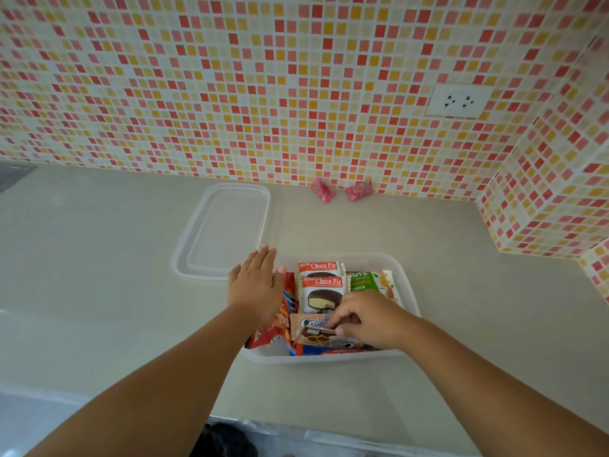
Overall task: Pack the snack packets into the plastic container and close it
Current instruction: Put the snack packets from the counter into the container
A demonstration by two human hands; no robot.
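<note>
Right hand [369, 319] hides part of the container [408, 285], pinching a brown packet [316, 336] among Choco Pies [321, 288]; left hand [255, 285] flat, fingers straight.

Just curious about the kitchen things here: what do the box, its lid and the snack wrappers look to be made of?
The box looks like thin, cloudy, see-through plastic: the packets show through its wall. The lid looks like the same frosted plastic, with the counter visible through it. The Choco Pie wrappers seem to be glossy printed film with crimped edges. The two pink sweets by the wall look foil-wrapped, though that is less certain.
</note>
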